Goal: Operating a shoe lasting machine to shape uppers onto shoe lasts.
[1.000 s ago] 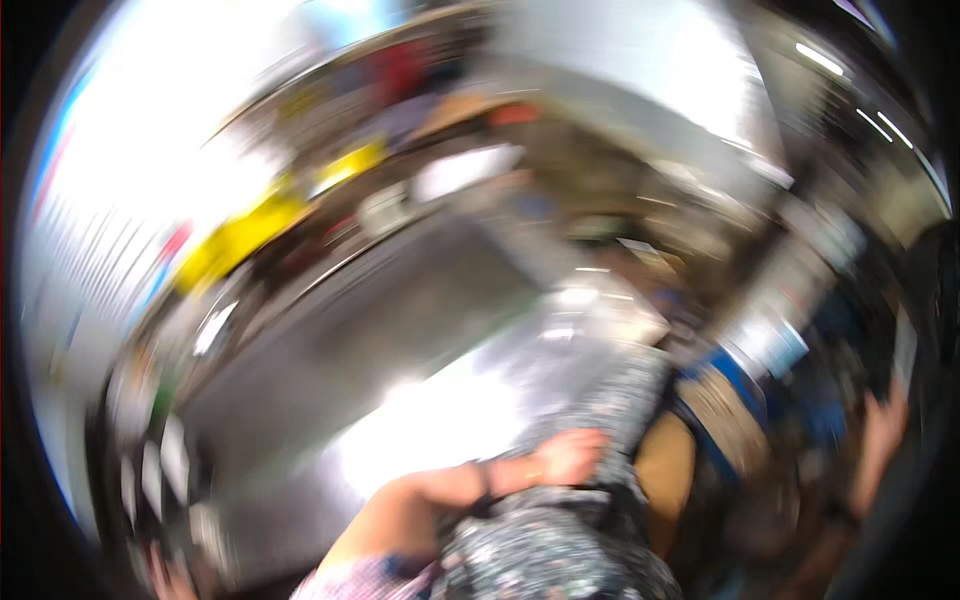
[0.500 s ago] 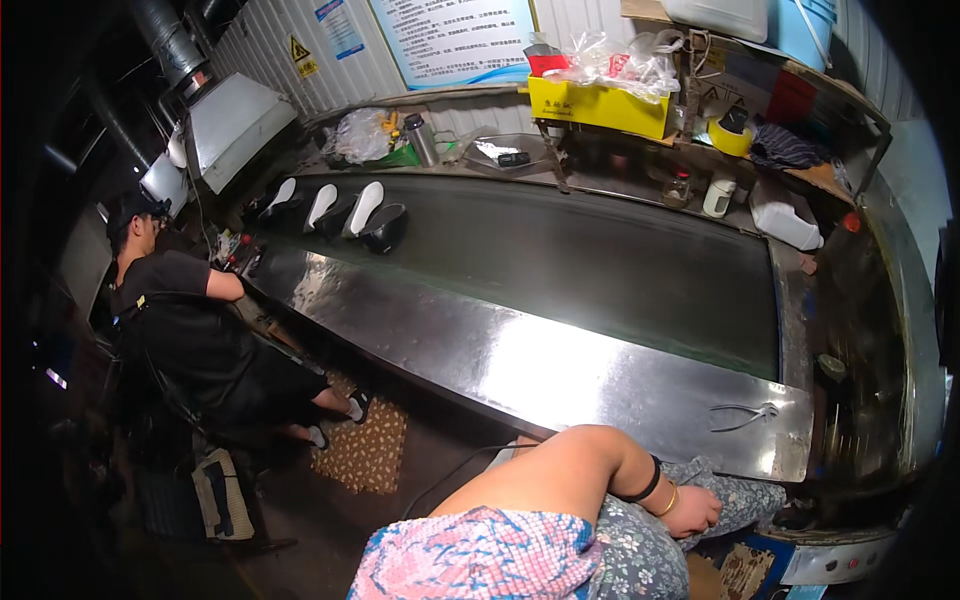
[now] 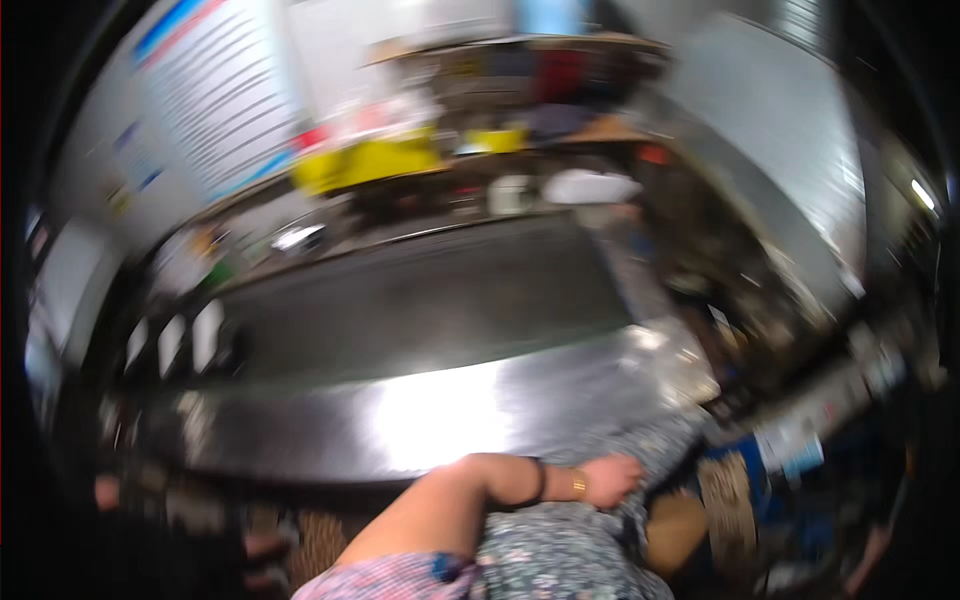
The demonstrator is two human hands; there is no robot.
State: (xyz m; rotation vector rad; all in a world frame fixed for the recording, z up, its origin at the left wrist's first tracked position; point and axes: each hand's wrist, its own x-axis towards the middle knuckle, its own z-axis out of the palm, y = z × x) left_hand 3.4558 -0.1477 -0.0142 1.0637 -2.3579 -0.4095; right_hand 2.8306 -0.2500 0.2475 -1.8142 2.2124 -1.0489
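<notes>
our left hand lay on the floral cloth, which covered our lap just before the bench's front edge, toward its right front corner. the fingers looked loosely bent; whether they pinched the fabric we could not tell. a blurred limb at the lower right was perhaps our right forearm; the right hand we could not make out, nor what it held. near the bench's right front corner sat a glossy heap, possibly clear plastic. at the bench's left end stood three dark shoe-like pieces with white insides, and above its back edge we noted a yellow box.

we judged the chief hazards as follows. the floral cloth, reaching toward the front edge, could snag on the metal if we turned or leaned. a sleeve or the wrist's gold bracelet could catch likewise. a careless elbow could sweep the glossy heap over the corner.
</notes>
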